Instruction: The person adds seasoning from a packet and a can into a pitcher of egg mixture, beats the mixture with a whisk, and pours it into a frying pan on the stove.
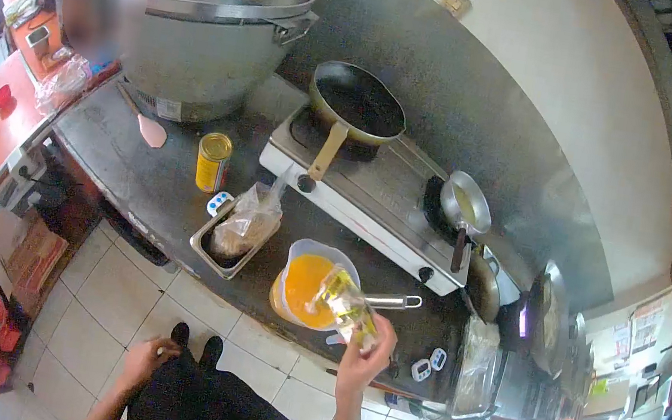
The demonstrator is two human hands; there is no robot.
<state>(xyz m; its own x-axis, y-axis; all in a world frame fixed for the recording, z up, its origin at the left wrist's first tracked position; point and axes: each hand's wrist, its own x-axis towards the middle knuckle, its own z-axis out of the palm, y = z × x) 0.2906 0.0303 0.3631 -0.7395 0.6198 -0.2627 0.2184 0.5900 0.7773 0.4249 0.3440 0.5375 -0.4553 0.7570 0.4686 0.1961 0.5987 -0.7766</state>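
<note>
My right hand (367, 349) grips a shiny packet (346, 303) with yellow and green print. The packet is tilted over the mouth of a translucent plastic jug (280, 306), and a pale stream seems to leave its lower end. Orange-yellow liquid (308, 280) fills much of the jug. Beside the jug lies a metal utensil handle (396, 302); its other end is hidden. Down by the dark clothing, my left hand (147, 360) has its fingers curled, with nothing visible in them.
Left of the jug is a metal tray (204, 247) with a plastic bag (245, 227). Behind are a yellow can (212, 164), pink spatula (151, 130), large cooker (203, 51), and gas stove (378, 216) bearing a frying pan (358, 105) and small saucepan (466, 202). Small timers (428, 365) lie right.
</note>
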